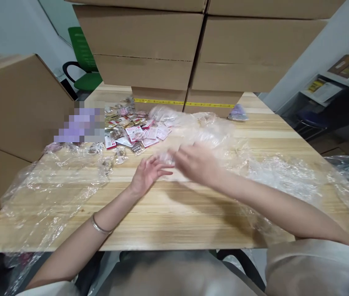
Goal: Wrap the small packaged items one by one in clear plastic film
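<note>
1. Left hand (pixel 146 174) at frame centre, palm up, fingers spread, holding nothing.
2. Right hand (pixel 196 163) just beside it, motion-blurred; fingertips at a small clear packet (pixel 166 158) between both hands; whether clasped, cannot tell.
3. Packet low over the table (pixel 174 213), centre frame.
4. Pile of packets (pixel 133 129) above left of centre.
5. Clear plastic sheets (pixel 54 185) across left and right.
6. Boxes (pixel 199 53) along the top.

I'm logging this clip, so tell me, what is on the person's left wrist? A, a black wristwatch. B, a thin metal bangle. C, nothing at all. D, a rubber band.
B: a thin silvery bangle circles the forearm just behind the left hand, above the wooden table.
</note>
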The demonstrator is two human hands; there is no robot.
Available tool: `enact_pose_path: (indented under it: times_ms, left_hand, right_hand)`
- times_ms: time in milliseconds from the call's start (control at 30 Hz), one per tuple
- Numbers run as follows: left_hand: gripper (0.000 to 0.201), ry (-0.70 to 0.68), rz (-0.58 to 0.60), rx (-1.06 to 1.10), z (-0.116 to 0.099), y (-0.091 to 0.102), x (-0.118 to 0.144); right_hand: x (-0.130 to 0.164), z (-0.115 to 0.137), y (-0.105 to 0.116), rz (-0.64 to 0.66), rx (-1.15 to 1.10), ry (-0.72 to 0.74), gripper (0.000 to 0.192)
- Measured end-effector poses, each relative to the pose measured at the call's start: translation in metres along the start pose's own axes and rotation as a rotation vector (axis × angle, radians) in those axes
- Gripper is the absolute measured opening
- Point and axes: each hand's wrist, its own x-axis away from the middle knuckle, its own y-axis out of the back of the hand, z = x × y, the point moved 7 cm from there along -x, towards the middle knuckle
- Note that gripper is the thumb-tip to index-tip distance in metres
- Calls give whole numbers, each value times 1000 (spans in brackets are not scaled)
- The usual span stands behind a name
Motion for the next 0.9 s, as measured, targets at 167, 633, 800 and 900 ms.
enact_pose_path:
  times_ms: [167, 633, 800, 900]
  left_hand:
    - [88, 115, -81, -76, -9, 8, 23]
    - [71, 41, -191, -249, -92, 4, 65]
    - [101, 40, -311, -234, -108, -9, 89]
    - [90, -34, -273, -215, -115, -20, 89]
  right_hand:
    - [38, 95, -32, 216, -156, 216, 33]
    - [149, -55, -77, 494, -631, -612, 40]
    - [123, -87, -75, 403, -958, -836, 71]
    - [89, -45, -57, 583, -1293, -657, 103]
